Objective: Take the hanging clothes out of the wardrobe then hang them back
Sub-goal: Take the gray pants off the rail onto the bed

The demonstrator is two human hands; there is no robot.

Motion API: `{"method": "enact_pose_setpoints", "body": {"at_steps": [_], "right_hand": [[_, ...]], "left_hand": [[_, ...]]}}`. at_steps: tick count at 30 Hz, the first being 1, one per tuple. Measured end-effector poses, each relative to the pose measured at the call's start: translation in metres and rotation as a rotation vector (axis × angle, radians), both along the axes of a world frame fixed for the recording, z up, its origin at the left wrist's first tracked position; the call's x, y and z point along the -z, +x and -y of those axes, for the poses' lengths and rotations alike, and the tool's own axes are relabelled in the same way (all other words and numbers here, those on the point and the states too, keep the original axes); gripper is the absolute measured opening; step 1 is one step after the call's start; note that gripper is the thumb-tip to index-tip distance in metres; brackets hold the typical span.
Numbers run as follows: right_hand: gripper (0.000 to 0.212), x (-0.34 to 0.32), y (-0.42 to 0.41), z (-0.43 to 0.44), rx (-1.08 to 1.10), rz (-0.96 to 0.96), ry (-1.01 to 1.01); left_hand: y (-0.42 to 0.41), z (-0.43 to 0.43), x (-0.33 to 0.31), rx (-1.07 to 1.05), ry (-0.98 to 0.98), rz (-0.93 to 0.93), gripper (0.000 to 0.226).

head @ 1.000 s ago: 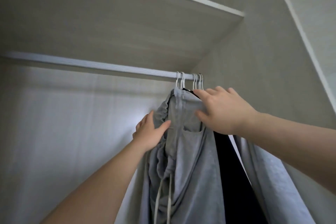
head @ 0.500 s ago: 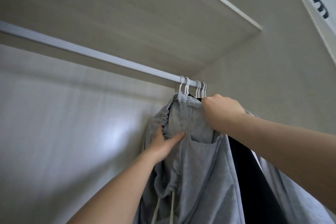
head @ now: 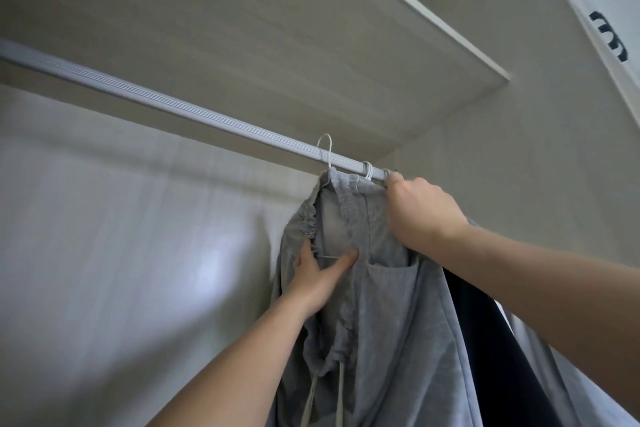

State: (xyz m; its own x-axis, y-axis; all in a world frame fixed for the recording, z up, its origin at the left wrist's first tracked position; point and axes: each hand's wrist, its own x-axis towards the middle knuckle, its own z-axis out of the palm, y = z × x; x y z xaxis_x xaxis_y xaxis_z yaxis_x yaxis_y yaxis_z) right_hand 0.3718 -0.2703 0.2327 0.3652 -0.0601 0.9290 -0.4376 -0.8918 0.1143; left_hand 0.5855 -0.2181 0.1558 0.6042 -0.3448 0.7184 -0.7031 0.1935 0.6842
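Nearest me, my left hand (head: 320,276) has its grip pinched on the light grey drawstring cotton garment (head: 381,322), thumb in front and fingers behind the cloth, at a thin wire bar of its hanger. Higher up, my right hand (head: 424,215) has its grip curled tight on the garment's top edge, knuckles just under the ribbed pale metal rail (head: 173,107). The white wire hanger hook (head: 325,149) stands up across the rail; I cannot tell whether it rests there. A dark navy garment (head: 485,340) hangs behind, more white hooks (head: 368,170) sit on the rail, and the pale wooden shelf (head: 277,28) lies above
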Motion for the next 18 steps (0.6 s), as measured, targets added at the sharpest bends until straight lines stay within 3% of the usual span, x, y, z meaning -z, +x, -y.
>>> {"method": "enact_pose_setpoints", "body": {"at_steps": [5, 9, 11, 15, 18], "right_hand": [[0.021, -0.009, -0.012, 0.002, 0.000, 0.094, -0.019], [0.015, 0.002, -0.036, 0.017, 0.030, 0.138, -0.090], [0.014, 0.011, -0.055, 0.028, 0.043, 0.138, -0.136], [0.014, 0.034, -0.103, 0.052, 0.085, 0.128, -0.191], [0.020, 0.051, -0.149, 0.064, 0.091, 0.107, -0.186]], "left_hand": [[-0.018, -0.010, -0.015, -0.092, -0.089, 0.124, 0.137], [-0.042, -0.017, -0.012, -0.447, -0.057, 0.443, 0.109], [-0.055, -0.017, -0.011, -0.560, -0.135, 0.566, 0.100], [-0.084, -0.011, -0.012, -0.587, -0.261, 0.673, 0.085], [-0.112, 0.000, -0.012, -0.452, -0.275, 0.663, 0.079]]}}
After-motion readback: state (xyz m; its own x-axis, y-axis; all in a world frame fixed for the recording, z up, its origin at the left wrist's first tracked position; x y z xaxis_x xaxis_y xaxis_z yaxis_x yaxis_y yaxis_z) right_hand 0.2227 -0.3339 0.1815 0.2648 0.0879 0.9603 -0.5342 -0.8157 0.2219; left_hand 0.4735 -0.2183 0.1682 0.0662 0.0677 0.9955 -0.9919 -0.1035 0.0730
